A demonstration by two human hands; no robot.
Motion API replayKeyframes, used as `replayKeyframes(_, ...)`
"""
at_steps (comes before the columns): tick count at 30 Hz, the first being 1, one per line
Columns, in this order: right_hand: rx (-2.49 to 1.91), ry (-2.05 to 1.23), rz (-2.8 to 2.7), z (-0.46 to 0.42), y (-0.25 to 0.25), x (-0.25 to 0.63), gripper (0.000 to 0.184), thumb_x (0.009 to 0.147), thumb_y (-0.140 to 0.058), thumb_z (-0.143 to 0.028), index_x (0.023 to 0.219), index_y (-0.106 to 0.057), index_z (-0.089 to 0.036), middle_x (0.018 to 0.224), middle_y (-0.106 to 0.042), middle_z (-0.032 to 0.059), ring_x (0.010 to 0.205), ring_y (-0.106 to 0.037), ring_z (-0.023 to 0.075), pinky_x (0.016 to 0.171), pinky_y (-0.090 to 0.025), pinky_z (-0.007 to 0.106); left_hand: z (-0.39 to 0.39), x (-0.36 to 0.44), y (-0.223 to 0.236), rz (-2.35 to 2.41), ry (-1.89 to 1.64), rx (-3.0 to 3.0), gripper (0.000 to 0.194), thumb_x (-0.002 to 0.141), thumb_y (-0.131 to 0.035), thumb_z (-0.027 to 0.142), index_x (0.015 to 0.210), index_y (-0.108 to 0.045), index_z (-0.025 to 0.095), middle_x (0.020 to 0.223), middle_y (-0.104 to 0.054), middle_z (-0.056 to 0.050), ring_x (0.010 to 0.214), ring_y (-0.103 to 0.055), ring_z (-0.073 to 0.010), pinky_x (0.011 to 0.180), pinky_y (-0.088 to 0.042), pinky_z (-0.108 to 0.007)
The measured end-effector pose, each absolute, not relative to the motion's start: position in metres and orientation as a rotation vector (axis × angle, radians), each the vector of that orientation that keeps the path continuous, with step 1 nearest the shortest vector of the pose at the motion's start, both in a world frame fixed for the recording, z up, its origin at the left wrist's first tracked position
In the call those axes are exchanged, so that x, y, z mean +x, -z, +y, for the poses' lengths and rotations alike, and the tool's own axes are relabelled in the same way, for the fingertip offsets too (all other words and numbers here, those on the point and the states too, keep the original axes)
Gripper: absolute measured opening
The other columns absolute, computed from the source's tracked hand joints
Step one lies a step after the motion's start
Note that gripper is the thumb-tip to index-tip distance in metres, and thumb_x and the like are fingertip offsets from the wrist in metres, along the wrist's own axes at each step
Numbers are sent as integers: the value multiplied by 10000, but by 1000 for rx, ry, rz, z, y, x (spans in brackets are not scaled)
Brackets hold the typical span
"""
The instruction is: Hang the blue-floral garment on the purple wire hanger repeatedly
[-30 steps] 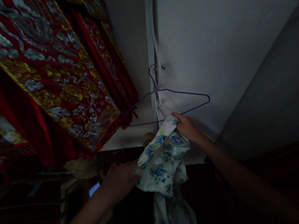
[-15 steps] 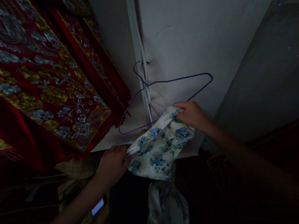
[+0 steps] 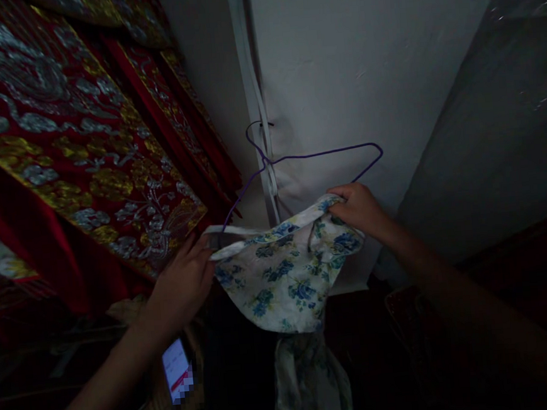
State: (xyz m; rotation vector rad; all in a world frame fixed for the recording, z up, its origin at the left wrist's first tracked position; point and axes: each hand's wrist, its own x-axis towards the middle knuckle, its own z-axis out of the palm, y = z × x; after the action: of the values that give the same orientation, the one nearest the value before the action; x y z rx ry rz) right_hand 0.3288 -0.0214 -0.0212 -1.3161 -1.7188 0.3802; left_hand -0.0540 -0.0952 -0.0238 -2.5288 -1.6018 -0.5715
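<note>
Stretched between my hands is a white garment (image 3: 279, 280) printed with blue flowers, its band-like top edge pulled into an opening at the left. My left hand (image 3: 187, 278) is closed on the left end of that edge. At the other end, my right hand (image 3: 359, 209) pinches the edge, with the cloth bunched beneath it. Behind the garment a purple wire hanger (image 3: 321, 153) hangs by its hook on the wall; the cloth hides its lower bar and left corner. A lower part of the garment dangles in the shadow below.
Red hangings (image 3: 94, 162) with gold and silver embroidery fill the left side. A white cable (image 3: 259, 92) runs down the pale wall (image 3: 338, 67) behind the hanger. A lit phone (image 3: 176, 364) lies below my left forearm. The lower area is very dark.
My left hand has moved left and slightly up, drawing the top edge of the garment wider and parting it. The right hand has barely shifted. More of the phone screen shows.
</note>
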Motion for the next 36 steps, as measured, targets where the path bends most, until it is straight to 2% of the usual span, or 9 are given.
replayKeyframes(6, -1185, -639, -1585, -23, 41, 313, 125, 604, -495, -241, 580, -599, -177, 567, -532, -7, 562, -489, 140, 526, -341, 246, -66, -30, -15, -1479, 982, -2591, 502, 1009, -346, 312, 1421, -563, 126, 1686, -251, -137, 1560, -233, -310, 1251, -233, -558)
replayKeyframes(12, -1020, -749, -1633, -45, 59, 292, 183, 625, -494, -212, 734, -640, -194, 710, -633, -7, 707, -582, 171, 643, -435, 259, -18, -2, -16, -1407, 1329, -2605, 523, 938, -452, 259, 1423, -533, 81, 1363, -652, -163, 1269, -607, -260, 1134, -436, -463)
replayKeyframes(15, -1029, -678, -1670, -53, 48, 310, 448, 686, -565, -156, 1113, -687, -213, 875, -717, 21, 771, -631, 190, 672, -467, 275, -9, 1, -13, -1435, 1229, -2550, 408, 936, -442, 241, 1248, -661, 97, 1246, -709, -146, 1171, -651, -265, 1071, -477, -434)
replayKeyframes(18, -1107, -455, -1536, -52, 32, 338, 843, 709, -649, -85, 1508, -413, -213, 781, -696, 11, 617, -582, 157, 571, -416, 260, -13, -2, -11, -1456, 1131, -2603, 397, 950, -434, 254, 1247, -659, 116, 1190, -731, -129, 1088, -676, -258, 1018, -497, -398)
replayKeyframes(23, -1377, -403, -1407, -21, 12, 379, 1086, 701, -804, -108, 1612, -214, -153, 820, -716, 68, 582, -591, 147, 584, -434, 288, -17, -6, -16, -1498, 1061, -2743, 369, 966, -448, 335, 1195, -665, 143, 1055, -745, -87, 937, -684, -233, 884, -517, -331)
replayKeyframes(27, -1487, -490, -1496, 5, 3, 394, 816, 721, -828, -210, 1460, -498, -106, 1025, -749, 168, 808, -698, 244, 679, -529, 313, -15, -9, -18, -1473, 1071, -2808, 328, 961, -462, 347, 1132, -669, 160, 1016, -731, -68, 916, -669, -222, 831, -505, -312)
replayKeyframes(30, -1557, -264, -1611, 9, 1, 401, 539, 787, -759, -211, 1298, -652, -78, 1117, -745, 186, 944, -700, 261, 792, -527, 318, -14, -17, -11, -1492, 1185, -2802, 314, 943, -512, 350, 1153, -662, 171, 1061, -725, -72, 956, -660, -225, 845, -500, -315)
replayKeyframes(33, -1635, -102, -1768, 1, 1, 411, 349, 842, -709, -218, 1173, -749, -115, 1114, -762, 154, 914, -703, 248, 809, -499, 313, -13, -29, 0, -1571, 1312, -2801, 323, 938, -541, 401, 1126, -661, 167, 1007, -713, -65, 919, -645, -217, 799, -497, -302)
replayKeyframes(36, -1662, -120, -1885, -14, -4, 416, 173, 851, -718, -225, 975, -818, -155, 923, -792, 100, 759, -688, 213, 706, -466, 294, -9, -39, 5, -1679, 1410, -2743, 349, 946, -519, 478, 947, -671, 164, 867, -666, -36, 815, -600, -193, 726, -469, -280)
